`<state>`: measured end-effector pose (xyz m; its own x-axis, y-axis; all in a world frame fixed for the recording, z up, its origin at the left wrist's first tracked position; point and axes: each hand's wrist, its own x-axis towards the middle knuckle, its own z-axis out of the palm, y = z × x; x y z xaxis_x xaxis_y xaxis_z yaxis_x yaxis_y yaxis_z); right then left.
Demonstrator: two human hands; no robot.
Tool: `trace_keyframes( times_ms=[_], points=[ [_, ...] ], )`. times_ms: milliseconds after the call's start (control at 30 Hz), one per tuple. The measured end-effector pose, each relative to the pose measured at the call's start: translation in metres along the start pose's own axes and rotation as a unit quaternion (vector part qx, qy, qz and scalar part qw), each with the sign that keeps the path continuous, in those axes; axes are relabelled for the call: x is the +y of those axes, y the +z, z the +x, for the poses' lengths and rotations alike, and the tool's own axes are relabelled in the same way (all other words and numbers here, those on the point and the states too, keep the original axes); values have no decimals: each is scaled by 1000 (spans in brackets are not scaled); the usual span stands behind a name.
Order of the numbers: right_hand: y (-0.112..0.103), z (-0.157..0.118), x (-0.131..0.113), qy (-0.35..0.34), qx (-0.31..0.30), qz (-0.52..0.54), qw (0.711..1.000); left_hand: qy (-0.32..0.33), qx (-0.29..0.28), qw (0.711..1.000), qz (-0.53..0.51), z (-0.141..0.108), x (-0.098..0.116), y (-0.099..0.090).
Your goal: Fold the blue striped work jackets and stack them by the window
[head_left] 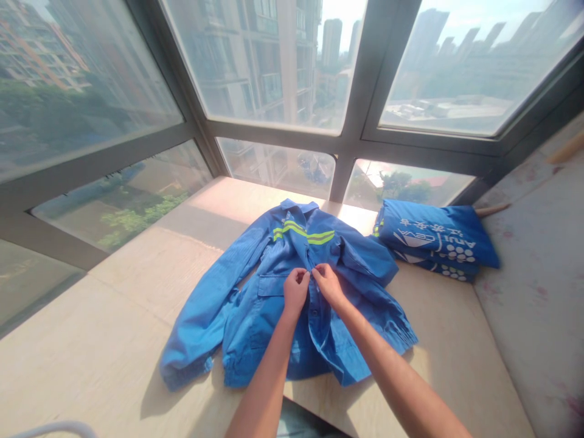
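A blue jacket (pixel 274 304) with yellow-green stripes across its chest lies spread front side up, collar toward the window, sleeves out to both sides. My left hand (pixel 297 287) pinches the edge of its front opening near the middle. Close beside it, my right hand (pixel 326 283) pinches the other side of the front, the fingertips of both hands almost touching. Below the hands the front hangs apart, and a dark round button shows on the placket. What exactly lies between the fingertips is too small to make out.
Folded blue garments (pixel 429 234) with white printing are stacked at the right, by the papered wall (pixel 538 274). Window frames (pixel 274 135) enclose the pale wooden surface (pixel 123 304) at the back and left. A pale curved object (pixel 59 429) shows at the bottom left.
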<state>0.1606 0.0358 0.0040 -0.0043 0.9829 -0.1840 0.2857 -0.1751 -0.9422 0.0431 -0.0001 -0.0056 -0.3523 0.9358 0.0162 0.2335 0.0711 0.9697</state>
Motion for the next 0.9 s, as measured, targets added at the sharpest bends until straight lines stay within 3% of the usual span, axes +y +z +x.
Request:
trace_keyframes(
  times_ms=[133,200,267,367,467,567,667,767,900],
  points=[
    [-6,2,5,3,-3,-13,1000,59,-63,995,49,-6,7,-16],
    [-12,3,6,-11,-4,-32,999,99,-72,982,142,-12,2,-31],
    [-16,1,6,-38,1,-59,998,140,-77,941,298,-22,-9,-47],
    [-20,-10,9,-80,-8,-97,992,164,-83,856,483,-44,-26,-64],
    [-18,-30,19,-96,-42,-174,979,148,-66,825,541,-76,-35,-71],
    [-17,-49,29,-88,-82,-332,935,134,-46,819,556,-106,-31,-75],
    [-21,-57,29,-77,-126,-428,892,113,-53,828,547,-116,-17,-78],
    [-24,-52,18,-93,-159,-440,879,103,-82,865,485,-93,6,-77],
    [-16,-29,0,-127,-148,-317,928,140,-98,905,389,-30,35,-55]
  ],
)
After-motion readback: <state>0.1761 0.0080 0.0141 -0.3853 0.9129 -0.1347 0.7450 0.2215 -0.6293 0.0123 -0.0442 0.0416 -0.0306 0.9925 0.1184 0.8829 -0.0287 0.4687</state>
